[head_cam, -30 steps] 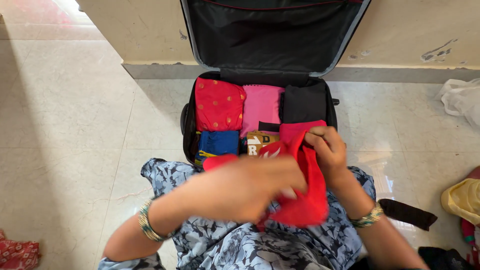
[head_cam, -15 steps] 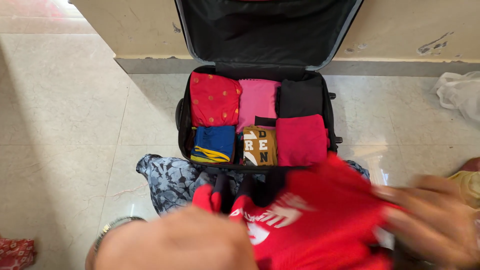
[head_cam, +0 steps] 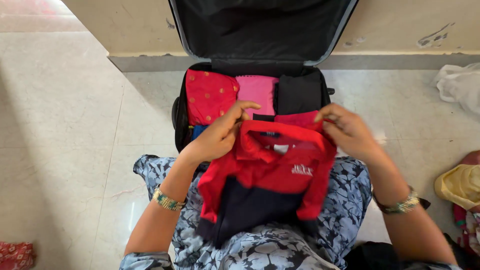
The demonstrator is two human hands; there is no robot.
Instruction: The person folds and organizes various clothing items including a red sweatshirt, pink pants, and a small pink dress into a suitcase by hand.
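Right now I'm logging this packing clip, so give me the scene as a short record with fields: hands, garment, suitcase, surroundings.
left hand: grips the collared shirt at its left shoulder
right hand: grips the shirt's right shoulder
shirt: red top with dark navy lower half, held up over the lap, front facing the camera
suitcase: black, lid open against the wall, packed with folded clothes
inside: red dotted cloth, pink cloth, black cloth
floor: pale tiles; yellow cloth at right

Both arms out front, elbows bent; left hand (head_cam: 216,137) and right hand (head_cam: 350,132) raised level, fingers pinched shut, bangles on wrists.
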